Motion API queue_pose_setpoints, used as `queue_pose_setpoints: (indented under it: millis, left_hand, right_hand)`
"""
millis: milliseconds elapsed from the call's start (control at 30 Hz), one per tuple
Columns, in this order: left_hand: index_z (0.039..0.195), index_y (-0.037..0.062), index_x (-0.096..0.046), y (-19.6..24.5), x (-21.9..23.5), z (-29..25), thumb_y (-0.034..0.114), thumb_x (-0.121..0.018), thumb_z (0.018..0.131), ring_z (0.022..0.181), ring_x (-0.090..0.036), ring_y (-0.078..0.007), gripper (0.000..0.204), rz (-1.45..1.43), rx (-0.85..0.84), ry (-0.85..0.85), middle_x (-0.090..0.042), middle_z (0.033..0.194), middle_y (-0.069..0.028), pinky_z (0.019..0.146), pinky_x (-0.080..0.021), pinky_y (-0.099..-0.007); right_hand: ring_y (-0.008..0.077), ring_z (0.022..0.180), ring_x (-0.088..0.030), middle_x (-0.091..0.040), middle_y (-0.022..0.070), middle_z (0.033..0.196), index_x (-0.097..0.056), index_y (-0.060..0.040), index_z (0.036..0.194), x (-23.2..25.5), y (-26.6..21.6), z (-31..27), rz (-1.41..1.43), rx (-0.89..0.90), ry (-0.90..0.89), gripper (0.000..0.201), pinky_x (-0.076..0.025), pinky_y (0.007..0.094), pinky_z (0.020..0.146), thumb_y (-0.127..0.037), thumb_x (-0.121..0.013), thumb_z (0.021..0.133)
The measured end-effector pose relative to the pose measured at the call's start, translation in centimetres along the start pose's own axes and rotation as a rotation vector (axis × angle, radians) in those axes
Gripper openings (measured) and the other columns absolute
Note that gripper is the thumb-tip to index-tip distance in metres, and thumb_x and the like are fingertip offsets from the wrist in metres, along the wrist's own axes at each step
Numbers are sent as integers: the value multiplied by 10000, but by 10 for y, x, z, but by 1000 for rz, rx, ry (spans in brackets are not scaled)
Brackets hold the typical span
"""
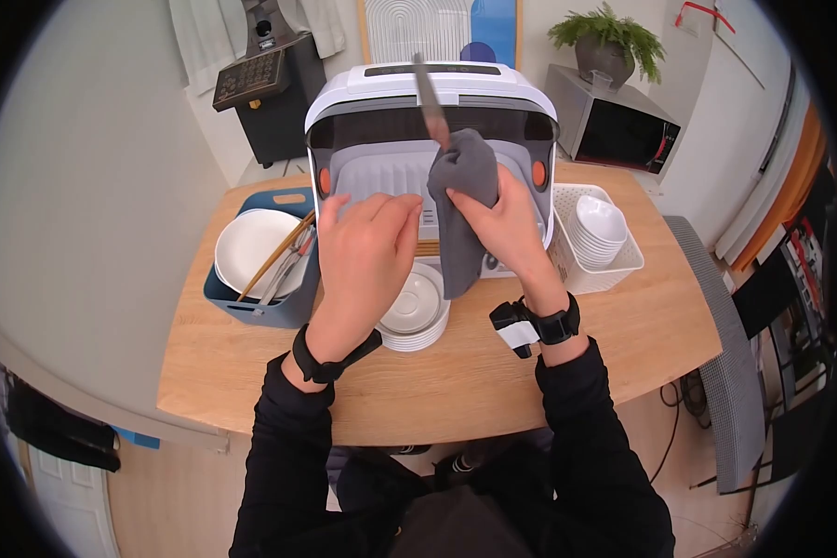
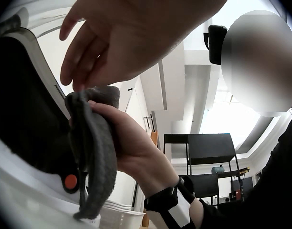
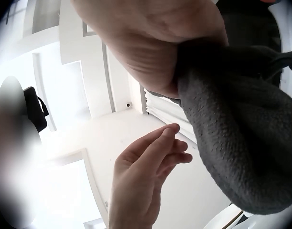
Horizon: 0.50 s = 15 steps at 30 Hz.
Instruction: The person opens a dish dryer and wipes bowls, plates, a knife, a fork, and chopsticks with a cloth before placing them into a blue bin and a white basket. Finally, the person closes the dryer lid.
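My right hand (image 1: 510,223) grips a bunched dark grey cloth (image 1: 463,246), with the thumb pressed on its front. A narrow, blurred metal blade, like a knife's (image 1: 428,98), juts up out of the top of the cloth; its lower part is hidden in the folds. Beside the cloth, my left hand (image 1: 367,246) hovers with fingers loosely bent and nothing held. The left wrist view shows the cloth (image 2: 96,148) hanging down from the right hand, below the left fingers. In the right wrist view, the left hand (image 3: 143,176) is apart from the cloth.
A white countertop dishwasher (image 1: 344,93) stands open behind the hands. Stacked white plates (image 1: 414,312) sit before it. At left, a blue bin (image 1: 251,312) holds plates, chopsticks and cutlery. A white basket (image 1: 604,274) with stacked bowls (image 1: 597,228) is at right, a microwave (image 1: 614,130) behind.
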<state>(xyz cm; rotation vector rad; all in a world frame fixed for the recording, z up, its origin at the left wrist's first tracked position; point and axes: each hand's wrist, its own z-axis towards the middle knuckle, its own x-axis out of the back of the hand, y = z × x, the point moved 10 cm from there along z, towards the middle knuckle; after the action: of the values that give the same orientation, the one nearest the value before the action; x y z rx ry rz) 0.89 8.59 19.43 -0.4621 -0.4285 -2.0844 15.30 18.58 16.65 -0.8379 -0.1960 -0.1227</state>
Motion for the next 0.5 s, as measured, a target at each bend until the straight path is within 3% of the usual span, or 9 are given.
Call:
queue_pose_setpoints:
  millis: [133, 233, 333, 500]
  left_hand:
    - [927, 124, -699, 21, 17, 1, 73, -722, 801, 1044, -609, -195, 138, 295, -149, 196, -682, 1041, 20, 1063, -262, -577]
    - [917, 124, -687, 15, 8, 0, 57, -721, 772, 1077, -591, -190, 163, 409, -149, 176, -661, 1074, 41, 1058, -245, -632]
    - [890, 116, -662, 10, 1, -3, 28, -703, 757, 1045, -599, -191, 165, 407, -138, 149, -663, 1034, 32, 1073, -256, -615]
    - [903, 88, -604, 7, -4, -2, 13, -640, 757, 961, -593, -218, 169, 225, -166, 105, -639, 949, -20, 1039, -366, -493]
  right_hand:
    - [309, 885, -679, -708, 130, 988, -644, -53, 1112, -9, -15, -8, -434, 14, -131, 355, -511, 379, 766, -92, -708, 766]
    - [297, 892, -662, -711, 102, 997, -643, -71, 1109, -16, -25, -13, -574, 172, -159, 392, -464, 378, 847, -64, -706, 722]
    - [276, 911, -657, -709, 99, 1012, -640, -73, 1105, -17, -36, -17, -613, 241, -202, 411, -410, 359, 921, -36, -700, 701]
    - [250, 991, -650, -707, 68, 1037, -636, -116, 1125, -17, -36, -18, -642, 304, -197, 436, -380, 415, 1001, -4, -674, 706]
